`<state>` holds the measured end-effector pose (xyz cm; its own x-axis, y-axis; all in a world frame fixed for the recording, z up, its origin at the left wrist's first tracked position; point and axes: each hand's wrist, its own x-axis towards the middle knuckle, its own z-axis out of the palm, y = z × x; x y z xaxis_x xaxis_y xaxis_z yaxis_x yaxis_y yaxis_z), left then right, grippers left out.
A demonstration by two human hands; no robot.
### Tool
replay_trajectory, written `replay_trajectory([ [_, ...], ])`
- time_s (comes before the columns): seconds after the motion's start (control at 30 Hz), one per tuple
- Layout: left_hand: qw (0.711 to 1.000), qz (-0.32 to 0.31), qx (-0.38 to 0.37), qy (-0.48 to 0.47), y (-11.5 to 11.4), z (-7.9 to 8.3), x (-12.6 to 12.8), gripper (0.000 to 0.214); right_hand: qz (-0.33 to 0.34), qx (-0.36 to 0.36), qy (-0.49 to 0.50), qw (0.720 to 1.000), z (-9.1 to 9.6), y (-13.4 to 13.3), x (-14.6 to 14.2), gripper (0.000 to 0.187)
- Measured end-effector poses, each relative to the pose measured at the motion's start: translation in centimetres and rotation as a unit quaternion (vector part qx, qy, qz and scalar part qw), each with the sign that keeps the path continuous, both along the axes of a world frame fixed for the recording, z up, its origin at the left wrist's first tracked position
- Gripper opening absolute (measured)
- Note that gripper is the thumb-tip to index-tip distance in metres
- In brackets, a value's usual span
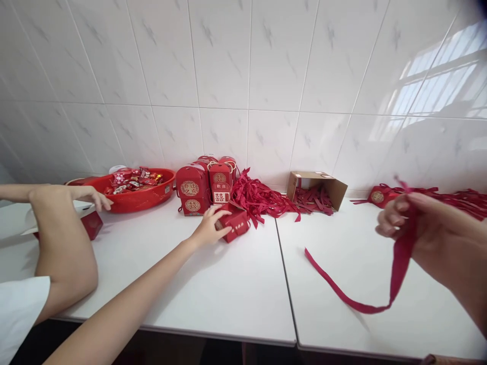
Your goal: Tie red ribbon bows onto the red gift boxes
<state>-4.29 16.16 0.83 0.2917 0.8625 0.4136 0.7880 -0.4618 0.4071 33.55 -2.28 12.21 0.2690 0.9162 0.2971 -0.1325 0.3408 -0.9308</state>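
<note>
My left hand [211, 225] reaches across the white table and grips a small red gift box [236, 227], fingers on its near and upper sides. The box lies tilted in front of upright red gift boxes [194, 190] with gold round prints. My right hand [426, 228], raised at the right, pinches a dark red ribbon [401, 258] between thumb and fingers. The ribbon's long end hangs down and curls to the left above the table. A loose heap of red ribbons [258, 197] lies right beside the gift boxes.
A red basin [146, 203] of wrapped sweets stands left, near a co-worker's hand [95, 196] and a dark red box [91, 225]. An open cardboard box [337, 195] holds dark red strips. More ribbons [464, 203] lie far right. A tiled wall [274, 66] backs the table.
</note>
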Motion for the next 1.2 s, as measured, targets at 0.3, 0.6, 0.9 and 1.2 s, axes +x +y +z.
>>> replay_trajectory([
  [0.3,0.928,-0.349,-0.132,0.001,-10.8,2.4,0.6,0.047,0.263,-0.182,-0.307,0.896,-4.2,1.5,-8.2,0.044],
  [0.6,0.942,-0.251,-0.207,-0.082,-11.3,4.8,3.4,0.024,0.268,-0.181,-0.341,0.883,-5.6,3.6,-11.5,0.041],
  [0.9,0.952,-0.181,-0.211,-0.127,-11.2,4.1,5.8,0.017,0.236,-0.179,-0.413,0.861,-5.2,3.8,-11.5,0.035],
  [1.2,0.932,-0.198,-0.25,-0.17,-11.2,4.2,6.3,0.017,0.234,-0.145,-0.444,0.853,-5.0,3.9,-11.3,0.033],
])
